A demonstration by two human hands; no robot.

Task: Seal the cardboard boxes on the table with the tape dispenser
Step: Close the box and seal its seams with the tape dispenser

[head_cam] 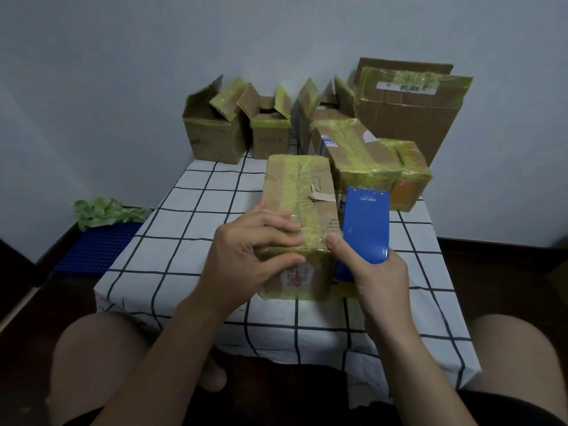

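the blue tape dispenser (365, 224) reads "deli", upside down; the labels on the boxes are too blurred.

The left hand (252, 250) lies over the near end of the brown cardboard box (290, 186), its fingers almost straight and pressing. The right hand (378, 278) grips the blue plastic tape dispenser (365, 222), with the thumb stretched forward.

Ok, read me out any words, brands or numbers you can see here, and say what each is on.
"deli", upside down in this view, on the blue tape dispenser.
Barcode label on the large back box: too small to read.
Red print on the near box, front face: blurred.
Blue-and-white label on the middle box: unreadable.
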